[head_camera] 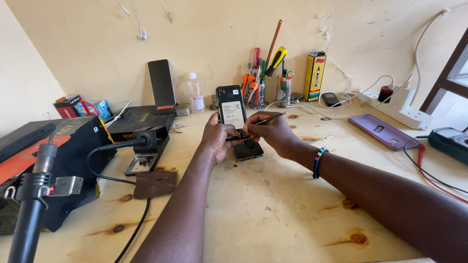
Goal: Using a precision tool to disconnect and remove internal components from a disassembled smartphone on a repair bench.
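Observation:
My left hand (pixel 216 138) grips an opened black phone (pixel 230 107) upright, its back cover off and a white-labelled battery facing me. My right hand (pixel 272 132) pinches thin metal tweezers (pixel 271 118), whose tip meets the phone's lower end between my hands. A beaded bracelet (pixel 318 162) circles my right wrist. Just below my hands a second dark phone part with a blue edge (pixel 247 150) lies flat on the wooden table (pixel 273 214).
A soldering station with a hot-air handle (pixel 58 160) stands at the left. A jar of screwdrivers and pliers (pixel 261 80), a clear bottle (pixel 196 92) and a yellow box (pixel 314 77) line the wall. A purple phone case (pixel 382 131), power strip (pixel 402 104) and multimeter (pixel 451 142) sit at the right.

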